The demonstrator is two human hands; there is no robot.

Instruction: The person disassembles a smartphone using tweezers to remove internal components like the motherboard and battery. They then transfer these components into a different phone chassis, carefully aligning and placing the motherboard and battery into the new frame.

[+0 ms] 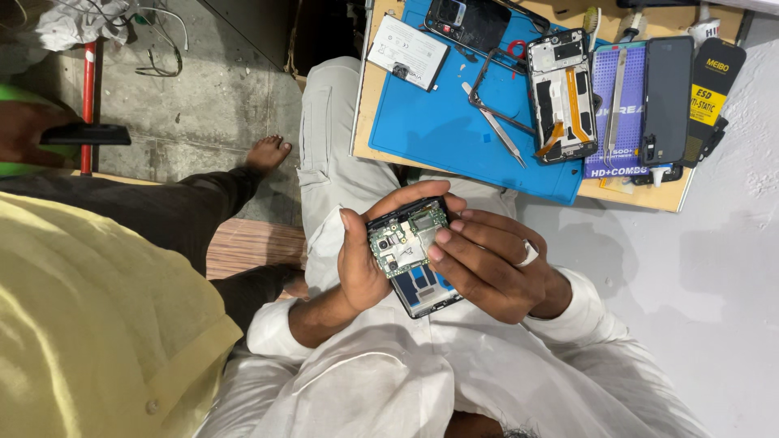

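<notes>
I hold an opened phone (418,288) over my lap, its back cover off. A green circuit board (403,241) with camera modules shows in its upper half, and blue parts lie below it. My left hand (359,264) wraps the phone's left side, thumb along the top edge. My right hand (491,264), with a ring on one finger, holds the right side, and its fingertips rest on the circuit board.
A wooden table bears a blue work mat (438,122) with a white battery (407,51), a second opened phone (561,93), tweezers (497,126), a loose frame and a black phone (667,97). A person in a yellow shirt (97,324) sits at left, bare foot (268,152) on the floor.
</notes>
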